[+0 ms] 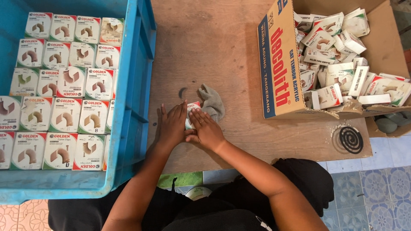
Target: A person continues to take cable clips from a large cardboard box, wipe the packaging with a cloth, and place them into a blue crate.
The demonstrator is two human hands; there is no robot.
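Observation:
A small white box with a red and green edge (191, 107) lies on the wooden table (214, 47), mostly hidden between my two hands. My left hand (171, 125) lies flat against the box's left side. My right hand (206, 128) presses on its right side and top, fingers together. A grey cloth (212, 101) lies crumpled just beyond my right hand, touching the box.
A blue plastic crate (137, 85) at the left holds neat rows of small white boxes (64, 85). A cardboard carton (278, 64) at the right is full of the same boxes, jumbled. A dark mosquito coil (351, 139) sits near the table's right front corner.

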